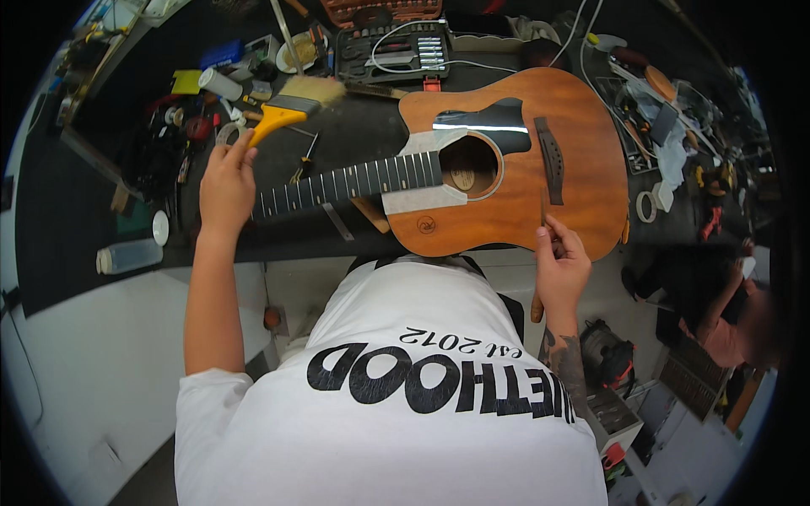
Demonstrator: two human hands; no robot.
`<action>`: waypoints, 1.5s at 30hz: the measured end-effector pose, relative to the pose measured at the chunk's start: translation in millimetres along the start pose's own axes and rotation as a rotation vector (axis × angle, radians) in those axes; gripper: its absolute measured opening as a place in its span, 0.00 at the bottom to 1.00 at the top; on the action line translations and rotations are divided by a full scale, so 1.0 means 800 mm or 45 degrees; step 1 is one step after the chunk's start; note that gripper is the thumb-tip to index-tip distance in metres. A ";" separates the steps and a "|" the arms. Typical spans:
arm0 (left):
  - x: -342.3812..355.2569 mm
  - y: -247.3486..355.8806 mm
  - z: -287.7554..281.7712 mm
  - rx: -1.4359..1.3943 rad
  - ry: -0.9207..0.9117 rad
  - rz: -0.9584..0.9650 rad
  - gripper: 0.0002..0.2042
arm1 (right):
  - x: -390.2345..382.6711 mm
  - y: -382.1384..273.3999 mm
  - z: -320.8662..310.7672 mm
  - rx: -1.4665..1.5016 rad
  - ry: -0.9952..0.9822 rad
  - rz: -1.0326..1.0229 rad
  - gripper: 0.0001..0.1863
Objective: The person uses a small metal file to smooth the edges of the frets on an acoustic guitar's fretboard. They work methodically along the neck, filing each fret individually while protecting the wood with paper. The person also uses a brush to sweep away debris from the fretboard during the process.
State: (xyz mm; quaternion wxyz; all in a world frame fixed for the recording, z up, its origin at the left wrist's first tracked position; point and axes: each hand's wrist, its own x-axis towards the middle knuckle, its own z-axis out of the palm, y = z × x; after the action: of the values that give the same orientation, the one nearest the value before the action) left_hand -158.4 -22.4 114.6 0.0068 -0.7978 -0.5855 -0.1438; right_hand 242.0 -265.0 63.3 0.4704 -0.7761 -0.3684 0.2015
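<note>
Over the bench to the left, my left hand [226, 181] is closed around the yellow handle of a wide paintbrush [291, 105], its pale bristles pointing up and right. An acoustic guitar [506, 223] lies face up in front of me, neck to the left. It has no strings. Light tape [422, 200] covers the top around the end of the fretboard [363, 180]. At the guitar's lower edge, below the bridge [549, 160], my right hand [564, 257] is closed on a slim tool with a wooden handle [537, 309]; its narrow tip points toward the bridge.
A socket set case [392, 55] sits open behind the guitar. Tools and a white bottle [221, 85] crowd the left; a clear container [129, 256] lies near the front edge. Tape [646, 207] and more tools are on the right. Another person [726, 312] is at the far right.
</note>
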 end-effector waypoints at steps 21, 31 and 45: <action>0.010 -0.129 0.144 0.160 -0.090 -0.137 0.22 | 0.024 -0.024 0.047 0.191 -0.460 0.295 0.15; -0.005 0.163 0.146 -0.707 -0.380 0.708 0.34 | -0.012 -0.055 0.097 0.057 -0.358 0.376 0.16; 0.010 0.169 0.165 -0.687 -0.326 0.671 0.30 | -0.003 -0.037 0.073 0.125 -0.277 0.340 0.13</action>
State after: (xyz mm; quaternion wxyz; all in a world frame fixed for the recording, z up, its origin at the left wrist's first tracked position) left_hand -0.7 -33.7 11.1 -0.2395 -0.9054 -0.2978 -0.1850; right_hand 190.9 -224.2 61.3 0.4342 -0.7678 -0.3004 0.3629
